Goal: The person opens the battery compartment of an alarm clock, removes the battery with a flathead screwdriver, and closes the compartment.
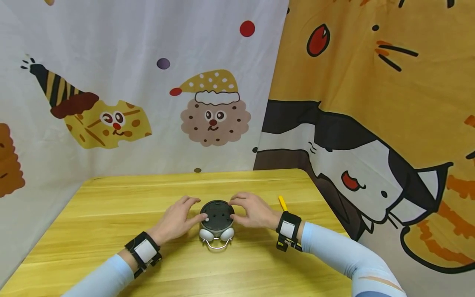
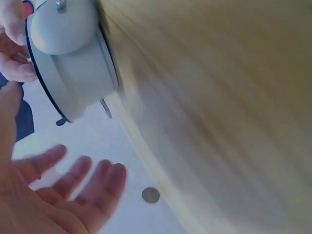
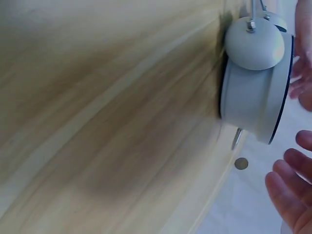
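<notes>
A twin-bell alarm clock (image 1: 217, 216) lies face down on the wooden table, its black back up, its two pale bells and wire handle towards me. At its left side is my left hand (image 1: 178, 218), the thumb tip over the edge of the back. My right hand (image 1: 254, 211) is on the opposite side, thumb and index finger at the rim. In the left wrist view, the left fingers (image 2: 105, 183) are spread and apart from the clock's pale case (image 2: 83, 73). Loosely bent right fingers (image 3: 287, 190) stand off the case (image 3: 246, 97) in the right wrist view.
A thin yellow tool (image 1: 283, 203) lies beyond my right wrist, partly hidden by the black wrist strap (image 1: 289, 229). Behind the table's (image 1: 130, 194) far edge hangs a printed cloth (image 1: 148, 82) with cartoon figures.
</notes>
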Tool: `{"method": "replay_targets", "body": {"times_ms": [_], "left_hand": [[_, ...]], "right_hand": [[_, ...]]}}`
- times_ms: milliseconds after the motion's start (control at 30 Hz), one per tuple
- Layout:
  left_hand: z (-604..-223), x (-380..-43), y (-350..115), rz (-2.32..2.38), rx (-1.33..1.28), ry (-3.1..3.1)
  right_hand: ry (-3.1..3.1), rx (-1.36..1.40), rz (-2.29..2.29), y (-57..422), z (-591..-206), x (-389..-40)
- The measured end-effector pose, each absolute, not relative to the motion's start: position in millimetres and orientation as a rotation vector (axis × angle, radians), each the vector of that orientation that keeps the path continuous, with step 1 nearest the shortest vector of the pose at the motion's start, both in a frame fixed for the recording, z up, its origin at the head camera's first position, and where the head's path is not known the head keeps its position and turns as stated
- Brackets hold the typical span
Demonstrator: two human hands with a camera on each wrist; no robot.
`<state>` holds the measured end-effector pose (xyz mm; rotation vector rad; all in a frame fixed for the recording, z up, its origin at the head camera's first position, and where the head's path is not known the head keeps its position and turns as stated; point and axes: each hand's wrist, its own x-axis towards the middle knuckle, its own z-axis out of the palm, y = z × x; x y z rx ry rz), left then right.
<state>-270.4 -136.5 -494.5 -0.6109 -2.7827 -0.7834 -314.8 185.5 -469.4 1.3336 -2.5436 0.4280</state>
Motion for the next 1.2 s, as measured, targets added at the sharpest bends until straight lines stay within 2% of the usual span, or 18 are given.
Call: {"method": "replay_targets", "body": {"times_ms": [400, 733, 1200], "left_hand": [[-489.3, -268.1, -147.3, -0.377, -1.058, -2.663], [-493.4, -266.0, -146.4, -0.126, -1.176, -2.664], [-504.0, -267.3, -131.5, -0.108, -1.307, -2.467]], "right_hand": [[-2.445, 1.499, 0.288, 197.2, -482.7, -306.7], [-2.471, 1.506, 0.156, 190.8, -492.2, -298.9], [-2.425, 1.523, 0.064, 187.8, -499.3, -296.9]]}}
